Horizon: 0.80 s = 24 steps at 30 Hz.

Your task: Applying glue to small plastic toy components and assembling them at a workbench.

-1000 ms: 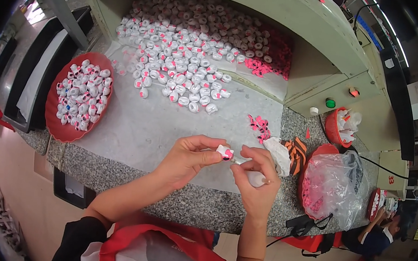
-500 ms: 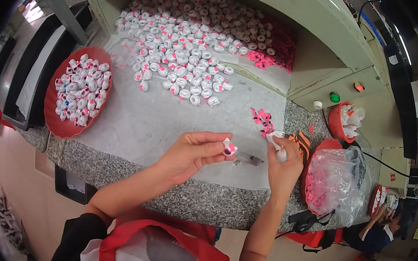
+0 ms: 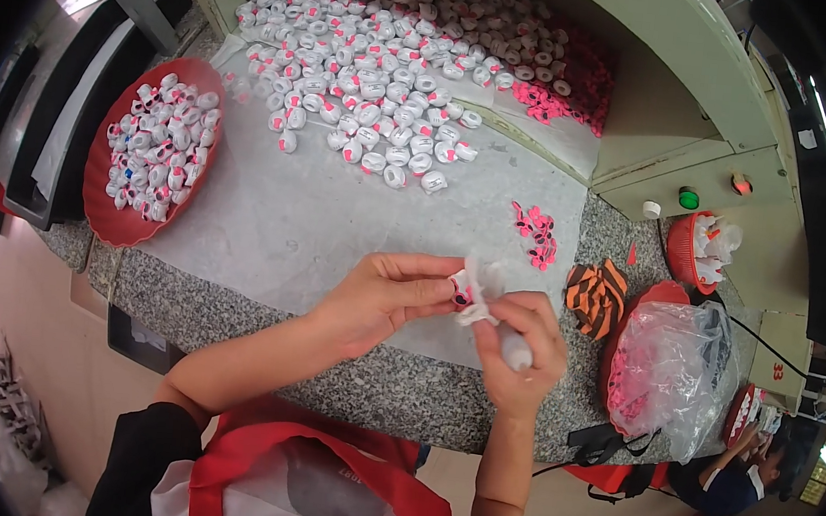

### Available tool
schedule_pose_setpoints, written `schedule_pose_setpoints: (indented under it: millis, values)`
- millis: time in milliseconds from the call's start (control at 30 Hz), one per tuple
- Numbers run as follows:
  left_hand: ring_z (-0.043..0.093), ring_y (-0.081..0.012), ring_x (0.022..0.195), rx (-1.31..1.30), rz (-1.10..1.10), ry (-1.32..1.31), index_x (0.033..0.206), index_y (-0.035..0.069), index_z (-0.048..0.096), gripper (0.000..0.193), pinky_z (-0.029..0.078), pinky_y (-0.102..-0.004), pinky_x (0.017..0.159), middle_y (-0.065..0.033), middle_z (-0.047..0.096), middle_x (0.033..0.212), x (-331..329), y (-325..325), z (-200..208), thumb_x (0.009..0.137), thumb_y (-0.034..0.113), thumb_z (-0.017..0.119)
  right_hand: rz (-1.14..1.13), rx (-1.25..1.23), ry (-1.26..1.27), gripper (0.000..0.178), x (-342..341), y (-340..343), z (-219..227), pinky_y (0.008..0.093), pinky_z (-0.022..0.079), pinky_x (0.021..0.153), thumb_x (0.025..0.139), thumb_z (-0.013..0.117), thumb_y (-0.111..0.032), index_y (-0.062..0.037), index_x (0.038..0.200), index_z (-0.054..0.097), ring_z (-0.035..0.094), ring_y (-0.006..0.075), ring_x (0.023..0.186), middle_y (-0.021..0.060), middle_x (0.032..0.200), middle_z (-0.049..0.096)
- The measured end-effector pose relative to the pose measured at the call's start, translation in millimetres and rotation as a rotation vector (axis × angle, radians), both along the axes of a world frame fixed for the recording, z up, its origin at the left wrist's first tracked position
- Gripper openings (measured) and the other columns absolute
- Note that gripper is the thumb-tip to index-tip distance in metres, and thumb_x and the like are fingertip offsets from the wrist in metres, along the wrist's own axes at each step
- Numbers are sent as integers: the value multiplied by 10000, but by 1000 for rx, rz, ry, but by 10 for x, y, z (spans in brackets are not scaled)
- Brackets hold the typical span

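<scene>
The grey speckled bench [image 3: 420,390] stretches before me, a heap of white pieces [image 3: 371,75] far, a red dish [image 3: 99,198] left. Near the middle, the right hand's [image 3: 529,349] fingers clamp a white cloth [image 3: 478,306] and pale bottle-like thing [image 3: 515,353]; the left hand [image 3: 369,299] pinches a small white-and-pink piece [image 3: 461,290] against the cloth.

A striped cloth [image 3: 596,298] lies crumpled; beyond it — a round green button [image 3: 688,197].
</scene>
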<state>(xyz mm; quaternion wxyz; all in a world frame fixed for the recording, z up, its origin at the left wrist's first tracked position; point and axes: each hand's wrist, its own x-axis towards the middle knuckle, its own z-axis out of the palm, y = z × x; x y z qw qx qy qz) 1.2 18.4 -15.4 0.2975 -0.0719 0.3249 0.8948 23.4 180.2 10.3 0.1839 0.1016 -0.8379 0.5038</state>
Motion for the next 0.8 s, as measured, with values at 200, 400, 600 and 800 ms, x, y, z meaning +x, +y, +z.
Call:
schedule_pose_setpoints:
  millis: [200, 400, 600, 800]
  values:
    - [574, -151, 871, -187, 15, 138, 1031, -32, 547, 244, 464, -268, 760, -96, 595, 967, 44, -23, 1, 796, 31, 561, 68, 253, 142, 272, 14, -82, -37, 255, 453, 523, 590, 687, 42, -56, 836, 627, 564, 192, 630, 81, 753, 553]
    - [573, -144, 869, -105, 101, 90, 1032, -24, 550, 243, 464, -268, 769, -94, 597, 960, 114, -10, 63, 792, 11, 560, 41, 271, 225, 284, 45, -115, -50, 269, 470, 530, 588, 682, 46, -60, 841, 608, 577, 208, 617, 90, 751, 564]
    - [567, -159, 892, -145, 67, 94, 1035, -22, 550, 246, 460, -281, 790, -103, 595, 968, 133, -8, 48, 790, -6, 552, 24, 282, 269, 243, 52, -116, -64, 275, 479, 534, 596, 665, 31, -45, 814, 588, 580, 220, 606, 97, 728, 569]
    - [579, -204, 905, 5, 18, -17, 1043, -17, 550, 248, 467, -289, 798, -117, 593, 974, 59, -17, -74, 797, 13, 543, 13, 346, 227, 190, 62, -56, -52, 274, 447, 490, 618, 645, 11, -41, 786, 575, 558, 213, 567, 93, 697, 559]
